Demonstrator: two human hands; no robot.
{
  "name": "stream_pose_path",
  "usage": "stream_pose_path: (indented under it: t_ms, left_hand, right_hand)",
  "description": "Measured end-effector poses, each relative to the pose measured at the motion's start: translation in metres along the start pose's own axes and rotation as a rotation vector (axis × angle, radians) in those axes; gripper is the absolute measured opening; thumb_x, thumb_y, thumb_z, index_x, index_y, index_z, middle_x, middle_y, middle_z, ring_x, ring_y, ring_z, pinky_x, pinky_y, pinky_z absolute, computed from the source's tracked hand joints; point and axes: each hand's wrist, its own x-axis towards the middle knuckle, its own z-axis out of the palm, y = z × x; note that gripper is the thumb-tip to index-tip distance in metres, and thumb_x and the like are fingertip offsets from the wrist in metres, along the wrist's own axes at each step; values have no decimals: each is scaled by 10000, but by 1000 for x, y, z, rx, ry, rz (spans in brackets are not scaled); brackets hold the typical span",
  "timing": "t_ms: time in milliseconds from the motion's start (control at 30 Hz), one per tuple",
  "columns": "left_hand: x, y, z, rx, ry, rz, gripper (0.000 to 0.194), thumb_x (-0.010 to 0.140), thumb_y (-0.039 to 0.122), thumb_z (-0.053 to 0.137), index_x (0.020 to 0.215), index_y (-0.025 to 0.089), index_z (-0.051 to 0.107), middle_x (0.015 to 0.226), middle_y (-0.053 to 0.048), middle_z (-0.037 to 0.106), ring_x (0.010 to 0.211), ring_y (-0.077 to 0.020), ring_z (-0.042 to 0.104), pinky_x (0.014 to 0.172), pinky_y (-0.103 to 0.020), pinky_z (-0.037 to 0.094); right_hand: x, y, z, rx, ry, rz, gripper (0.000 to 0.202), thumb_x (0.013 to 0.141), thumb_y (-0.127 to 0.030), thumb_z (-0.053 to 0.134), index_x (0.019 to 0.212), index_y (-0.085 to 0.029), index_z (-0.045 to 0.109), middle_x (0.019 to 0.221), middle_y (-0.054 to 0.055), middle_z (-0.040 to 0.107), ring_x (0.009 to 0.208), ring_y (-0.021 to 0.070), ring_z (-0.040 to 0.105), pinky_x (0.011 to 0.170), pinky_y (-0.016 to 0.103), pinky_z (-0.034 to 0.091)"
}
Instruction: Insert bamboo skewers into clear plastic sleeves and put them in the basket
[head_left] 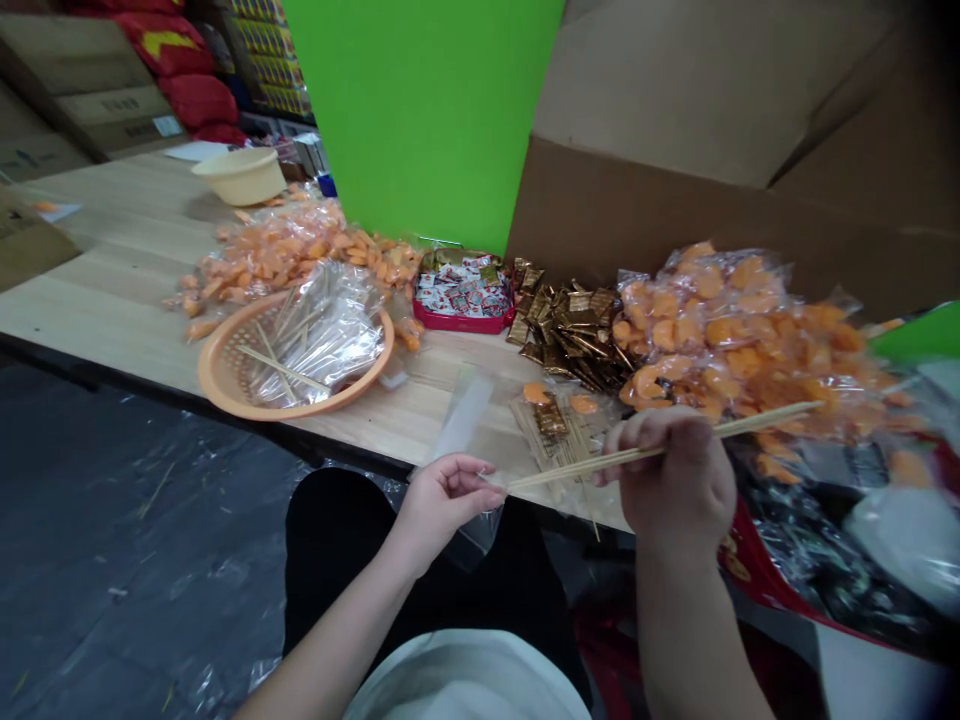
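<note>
Between the thumb and fingers of my left hand [454, 495] is the edge of a long clear plastic bag [463, 410], which lies over the table's front edge. My right hand [675, 475] is closed around a few thin wooden sticks [761, 420]. They slant down to the left, and their tips meet the bag at my left fingertips. Just beyond the sticks, a gold-brown sachet [551, 415] and orange pieces [583, 403] lie on more thin sticks [551, 450] at the table edge.
An orange basket [214, 375] holds clear-wrapped sticks. Behind stand a red tray [465, 321] of small packets, a pile of gold-brown sachets [577, 325] and heaps of bagged orange pieces [720, 330]. A green panel [420, 110] and cardboard [637, 220] rise at the back. A white tub [469, 660] is at my lap.
</note>
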Motion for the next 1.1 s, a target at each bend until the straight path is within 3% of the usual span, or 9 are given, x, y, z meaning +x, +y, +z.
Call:
stream_pose_path:
  t_ms: [400, 600, 667, 767, 800, 900, 933, 1033, 1100]
  left_hand:
    - [-6, 10, 1, -110, -171, -126, 271, 598, 188, 775, 829, 128, 647, 760, -44, 711, 708, -155, 670, 741, -300, 520]
    - [-3, 12, 5, -130, -225, -142, 254, 623, 235, 758, 818, 126, 638, 806, -67, 714, 733, -178, 672, 740, -332, 522]
    - [-1, 9, 4, -92, -211, -129, 242, 627, 233, 754, 810, 125, 638, 795, -67, 714, 714, -169, 670, 733, -319, 517]
    - [1, 9, 4, -18, -187, -107, 229, 625, 213, 751, 810, 125, 649, 792, -60, 712, 695, -148, 662, 711, -275, 506]
    - [1, 11, 5, -19, -176, -98, 222, 623, 212, 751, 800, 129, 648, 783, -52, 711, 692, -144, 659, 700, -263, 504]
    - [2, 17, 8, -70, -141, -41, 203, 626, 222, 743, 774, 138, 634, 752, -30, 704, 690, -140, 653, 677, -241, 494]
    - [2, 19, 9, -78, -124, -25, 208, 625, 224, 743, 776, 139, 629, 737, -26, 702, 679, -139, 650, 668, -238, 491]
    - [3, 18, 6, -68, -58, -8, 248, 621, 212, 745, 815, 142, 608, 737, -26, 702, 662, -142, 650, 681, -257, 494]
    - [2, 13, 4, -33, -37, 19, 243, 635, 204, 736, 822, 142, 593, 745, -31, 699, 683, -153, 653, 711, -281, 497]
  right_hand:
    - [0, 26, 10, -104, -158, 143, 380, 885, -482, 383, 651, -197, 474, 520, -49, 422, 363, 70, 439, 336, 188, 342]
    - [-12, 43, 13, -332, -484, 309, 302, 870, -431, 429, 755, -192, 574, 663, 8, 562, 596, 124, 557, 544, 237, 466]
    - [-5, 46, 9, -314, -322, 232, 289, 839, -427, 474, 1015, -221, 577, 958, 60, 614, 856, 179, 592, 707, 302, 496]
    - [3, 40, 7, -272, -25, 32, 461, 869, -430, 397, 1304, -280, 383, 1344, 82, 439, 1198, 220, 447, 936, 419, 409]
    - [1, 36, 8, -320, -92, 6, 459, 882, -416, 380, 1321, -283, 375, 1392, 72, 392, 1261, 218, 380, 1001, 442, 344]
    - [-17, 29, 16, -482, -609, 89, 480, 864, -376, 464, 1330, -274, 405, 1422, 50, 367, 1329, 225, 273, 1085, 456, 212]
    - [-24, 29, 18, -483, -660, 136, 506, 852, -370, 490, 1338, -272, 393, 1418, 52, 372, 1325, 231, 279, 1080, 452, 227]
    - [-39, 41, 19, -333, -333, 317, 444, 863, -409, 445, 1276, -246, 452, 1280, 90, 506, 1170, 240, 469, 928, 409, 420]
    - [-43, 50, 17, -227, -242, 490, 351, 882, -429, 386, 1066, -200, 577, 1011, 88, 616, 899, 205, 587, 739, 337, 493]
